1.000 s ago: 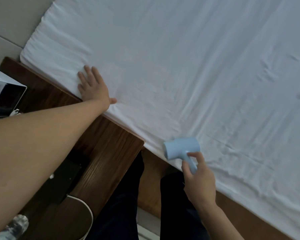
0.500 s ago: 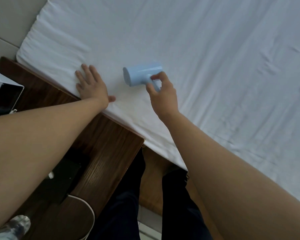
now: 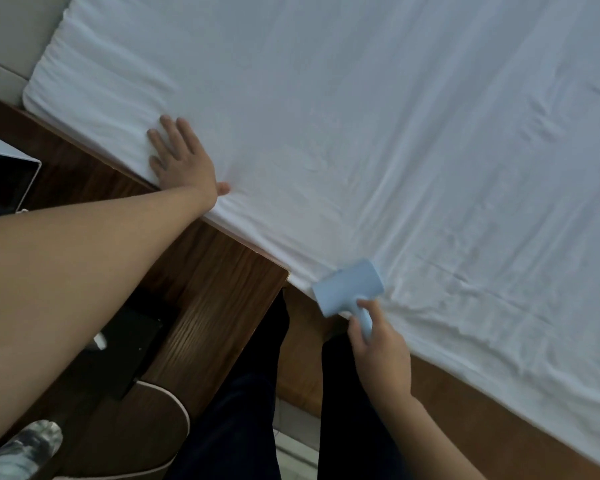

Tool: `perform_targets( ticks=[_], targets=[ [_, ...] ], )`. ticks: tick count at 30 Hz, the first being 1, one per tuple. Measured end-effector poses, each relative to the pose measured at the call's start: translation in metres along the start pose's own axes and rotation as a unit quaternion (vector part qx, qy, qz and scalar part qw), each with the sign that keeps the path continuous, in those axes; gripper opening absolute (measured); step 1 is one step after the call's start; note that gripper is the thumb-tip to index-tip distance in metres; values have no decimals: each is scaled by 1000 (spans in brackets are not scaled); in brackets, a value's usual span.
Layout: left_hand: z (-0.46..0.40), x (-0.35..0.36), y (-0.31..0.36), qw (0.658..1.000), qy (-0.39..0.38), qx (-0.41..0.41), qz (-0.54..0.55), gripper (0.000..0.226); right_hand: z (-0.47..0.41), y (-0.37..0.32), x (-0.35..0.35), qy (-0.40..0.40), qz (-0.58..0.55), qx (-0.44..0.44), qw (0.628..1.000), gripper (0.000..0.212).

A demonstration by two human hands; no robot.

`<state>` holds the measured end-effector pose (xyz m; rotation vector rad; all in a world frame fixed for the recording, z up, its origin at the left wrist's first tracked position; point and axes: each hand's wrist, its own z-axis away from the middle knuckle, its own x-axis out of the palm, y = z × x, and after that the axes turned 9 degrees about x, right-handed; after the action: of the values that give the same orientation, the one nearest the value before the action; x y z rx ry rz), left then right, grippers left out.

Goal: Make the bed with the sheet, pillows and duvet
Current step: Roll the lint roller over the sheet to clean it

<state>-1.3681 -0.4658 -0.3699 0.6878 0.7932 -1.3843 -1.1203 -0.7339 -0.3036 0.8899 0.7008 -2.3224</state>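
White sheet (image 3: 361,116) covering the mattress: left hand (image 3: 181,157) pressed flat, fingers straight; right hand (image 3: 378,351) grasping a blue lint roller (image 3: 347,285) at its edge.

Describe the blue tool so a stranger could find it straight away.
Start at the white sheet that covers the bed, and follow its near edge to the right, past the corner of the wooden nightstand. There the right hand grips the roller by its short handle. It is the only pale blue thing in view: a stubby cylinder lying across the sheet's edge.
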Motion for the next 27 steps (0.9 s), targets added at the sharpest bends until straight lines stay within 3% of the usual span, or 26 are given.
perform_targets(
  ticks=[7, 12, 18, 23, 27],
  targets=[
    [5, -7, 2, 1000, -12, -3, -15, 127, 20, 28, -10, -24, -4, 39, 999, 32],
    [17, -8, 11, 1000, -26, 2, 14, 122, 14, 22, -26, 20, -50, 31, 998, 29],
    [41, 8, 23, 994, -95, 38, -22, 150, -45, -18, -55, 74, -138, 45, 987, 25],
    [47, 20, 30, 995, -84, 37, -35, 151, -107, -66, -78, 99, -187, 41, 977, 21],
    [46, 18, 31, 995, -88, 32, -31, 151, -132, -97, -84, 97, -240, 88, 962, 23]
  ],
)
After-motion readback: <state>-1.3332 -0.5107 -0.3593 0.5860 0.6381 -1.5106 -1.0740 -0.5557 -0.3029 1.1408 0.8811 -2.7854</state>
